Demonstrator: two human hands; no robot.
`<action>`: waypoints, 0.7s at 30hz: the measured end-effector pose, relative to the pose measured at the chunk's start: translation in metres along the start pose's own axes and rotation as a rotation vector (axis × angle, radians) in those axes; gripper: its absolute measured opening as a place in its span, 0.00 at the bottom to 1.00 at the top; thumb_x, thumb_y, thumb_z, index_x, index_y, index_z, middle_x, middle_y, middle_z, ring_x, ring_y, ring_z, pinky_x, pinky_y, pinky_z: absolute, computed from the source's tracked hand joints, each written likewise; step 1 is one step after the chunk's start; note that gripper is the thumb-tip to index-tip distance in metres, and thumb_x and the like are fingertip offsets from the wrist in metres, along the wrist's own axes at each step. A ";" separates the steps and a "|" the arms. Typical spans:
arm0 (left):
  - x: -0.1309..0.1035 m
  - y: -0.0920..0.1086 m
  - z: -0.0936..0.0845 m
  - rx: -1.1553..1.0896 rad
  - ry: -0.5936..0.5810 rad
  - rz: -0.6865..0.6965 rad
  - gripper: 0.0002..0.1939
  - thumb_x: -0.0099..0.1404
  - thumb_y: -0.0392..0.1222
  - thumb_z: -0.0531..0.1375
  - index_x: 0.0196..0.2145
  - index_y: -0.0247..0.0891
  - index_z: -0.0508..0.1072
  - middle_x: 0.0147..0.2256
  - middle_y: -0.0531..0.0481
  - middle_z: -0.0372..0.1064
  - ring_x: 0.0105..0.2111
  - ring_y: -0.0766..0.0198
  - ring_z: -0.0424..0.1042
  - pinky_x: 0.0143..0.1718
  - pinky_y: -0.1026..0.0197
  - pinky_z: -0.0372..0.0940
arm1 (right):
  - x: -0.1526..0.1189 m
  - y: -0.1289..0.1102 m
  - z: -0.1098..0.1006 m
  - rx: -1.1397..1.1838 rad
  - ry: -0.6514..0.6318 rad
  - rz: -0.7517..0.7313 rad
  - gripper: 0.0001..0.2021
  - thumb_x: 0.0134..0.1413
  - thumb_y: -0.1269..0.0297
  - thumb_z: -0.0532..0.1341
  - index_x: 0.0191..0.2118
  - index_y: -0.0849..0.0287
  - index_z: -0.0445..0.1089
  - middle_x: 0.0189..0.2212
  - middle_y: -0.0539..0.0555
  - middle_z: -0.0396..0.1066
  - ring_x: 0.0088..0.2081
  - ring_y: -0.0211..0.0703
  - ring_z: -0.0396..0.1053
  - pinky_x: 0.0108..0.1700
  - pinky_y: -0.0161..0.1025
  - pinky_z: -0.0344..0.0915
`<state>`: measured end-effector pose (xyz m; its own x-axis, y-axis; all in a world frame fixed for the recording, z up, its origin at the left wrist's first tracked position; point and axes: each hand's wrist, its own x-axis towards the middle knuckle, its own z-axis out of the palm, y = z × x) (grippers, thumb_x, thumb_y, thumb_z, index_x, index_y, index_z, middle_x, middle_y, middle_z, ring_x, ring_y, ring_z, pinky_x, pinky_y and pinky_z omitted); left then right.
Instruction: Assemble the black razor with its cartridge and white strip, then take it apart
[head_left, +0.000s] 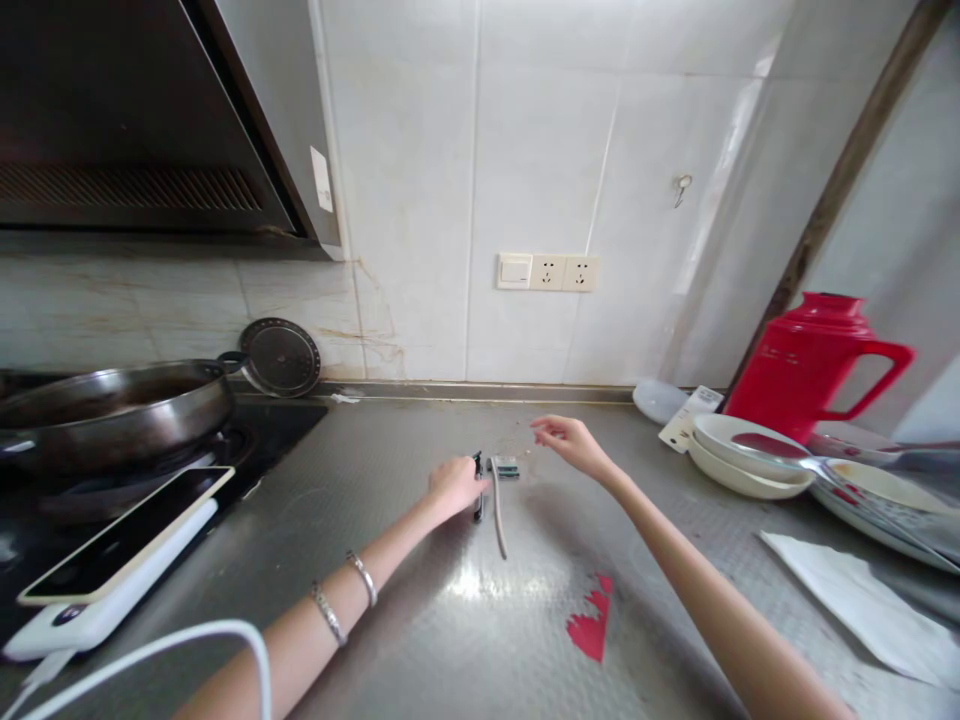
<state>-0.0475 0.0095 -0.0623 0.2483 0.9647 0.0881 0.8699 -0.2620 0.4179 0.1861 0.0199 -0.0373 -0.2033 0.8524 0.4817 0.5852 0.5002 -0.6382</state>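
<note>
My left hand [456,486] rests low over the metal counter [420,640], its fingers closed around a slim black object [478,510] that stands lengthwise to me; its exact kind is too small to make out. Just right of it lies a thin beige-grey cord or tube [499,525]. The top of this strip overlaps a small green and silver piece [510,468]. Farther right, my right hand [574,442] hovers with fingers loosely bent and apart, and nothing shows in them. Tiny crumbs lie between the hands.
A torn red scrap [591,628] lies nearer me. At left are a steel pan [127,405] on the stove, a phone [135,530] on a white power bank [112,590] and a white cable [202,630]. Bowls [739,478], a red thermos [810,360] and a napkin [862,605] are right.
</note>
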 end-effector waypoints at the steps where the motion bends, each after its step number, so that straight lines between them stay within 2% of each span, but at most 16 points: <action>1: 0.000 0.001 0.002 0.021 -0.002 -0.010 0.16 0.52 0.52 0.57 0.20 0.36 0.71 0.26 0.38 0.71 0.33 0.49 0.71 0.32 0.56 0.60 | -0.002 -0.004 -0.003 0.021 0.002 0.006 0.12 0.51 0.63 0.55 0.39 0.62 0.71 0.25 0.53 0.73 0.29 0.40 0.71 0.35 0.36 0.65; 7: 0.009 0.001 0.010 0.010 -0.020 -0.058 0.11 0.51 0.47 0.58 0.23 0.36 0.72 0.30 0.35 0.72 0.36 0.47 0.71 0.34 0.55 0.61 | -0.024 -0.020 -0.003 0.014 -0.101 0.026 0.12 0.51 0.63 0.55 0.39 0.62 0.71 0.24 0.53 0.73 0.26 0.39 0.70 0.32 0.35 0.65; 12: 0.011 0.000 0.013 0.018 -0.036 -0.062 0.10 0.51 0.45 0.58 0.25 0.35 0.73 0.31 0.35 0.73 0.36 0.47 0.72 0.32 0.57 0.61 | -0.036 -0.033 -0.003 -0.022 -0.133 0.019 0.13 0.52 0.62 0.54 0.39 0.61 0.71 0.24 0.53 0.73 0.26 0.39 0.69 0.31 0.35 0.64; 17: 0.009 0.001 0.009 0.028 -0.038 -0.117 0.10 0.52 0.46 0.57 0.23 0.36 0.72 0.26 0.43 0.73 0.32 0.56 0.72 0.28 0.63 0.59 | -0.042 -0.049 -0.003 -0.168 -0.061 0.100 0.12 0.50 0.61 0.55 0.37 0.59 0.73 0.22 0.51 0.73 0.26 0.38 0.69 0.31 0.33 0.61; 21: 0.006 0.002 0.003 -0.080 0.005 -0.114 0.17 0.55 0.50 0.55 0.18 0.36 0.70 0.21 0.47 0.70 0.26 0.61 0.70 0.25 0.65 0.56 | -0.048 -0.065 0.002 -0.221 -0.055 0.178 0.15 0.52 0.56 0.54 0.32 0.58 0.74 0.20 0.51 0.72 0.24 0.37 0.68 0.28 0.31 0.58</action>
<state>-0.0429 0.0151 -0.0641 0.1474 0.9883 0.0401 0.8554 -0.1477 0.4965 0.1562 -0.0530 -0.0207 -0.1206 0.9340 0.3363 0.7715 0.3014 -0.5604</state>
